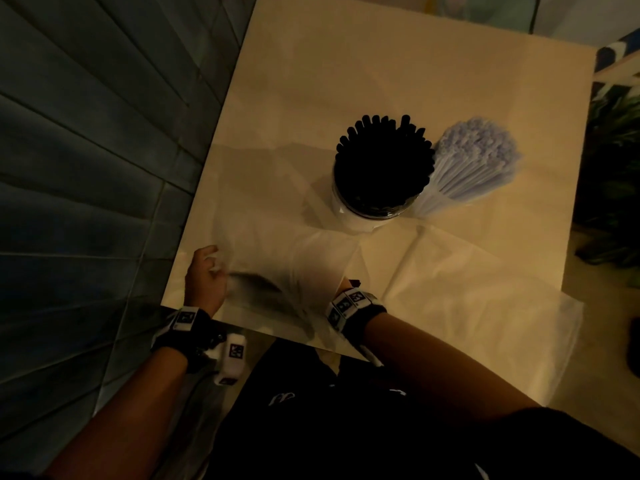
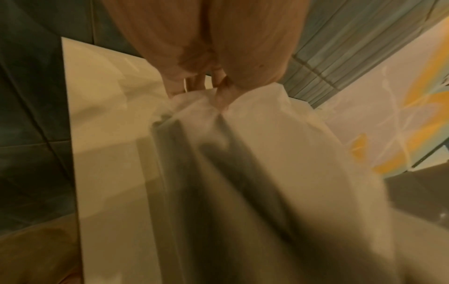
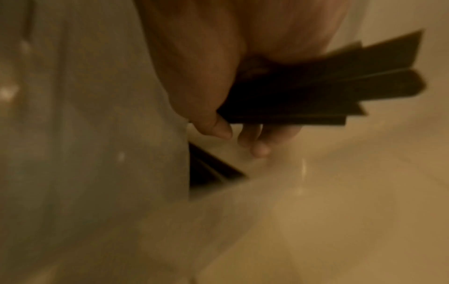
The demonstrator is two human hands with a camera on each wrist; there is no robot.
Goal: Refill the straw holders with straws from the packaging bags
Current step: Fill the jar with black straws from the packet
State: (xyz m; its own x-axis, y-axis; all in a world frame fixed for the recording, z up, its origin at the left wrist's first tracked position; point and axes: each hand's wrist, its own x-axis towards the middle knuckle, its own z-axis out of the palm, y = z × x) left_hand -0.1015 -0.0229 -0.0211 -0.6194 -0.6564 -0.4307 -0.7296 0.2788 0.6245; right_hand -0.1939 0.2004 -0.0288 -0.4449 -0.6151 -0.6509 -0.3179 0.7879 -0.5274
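Note:
A clear holder (image 1: 360, 216) packed with black straws (image 1: 384, 161) stands mid-table; beside it on the right stands a bundle of pale blue straws (image 1: 474, 161). A translucent packaging bag (image 1: 277, 268) lies at the near left edge of the table. My left hand (image 1: 204, 278) pinches the bag's edge (image 2: 218, 103) between thumb and fingers. My right hand (image 1: 346, 284) is mostly hidden behind the bag in the head view. In the right wrist view it grips a bunch of black straws (image 3: 316, 92), and more black straws (image 3: 209, 171) poke out from under the bag (image 3: 85, 134).
A second flat translucent bag (image 1: 467, 306) lies at the near right of the beige table (image 1: 381, 64). A dark ribbed wall (image 1: 86, 168) runs along the left. Plants (image 1: 613, 161) stand off the table's right edge.

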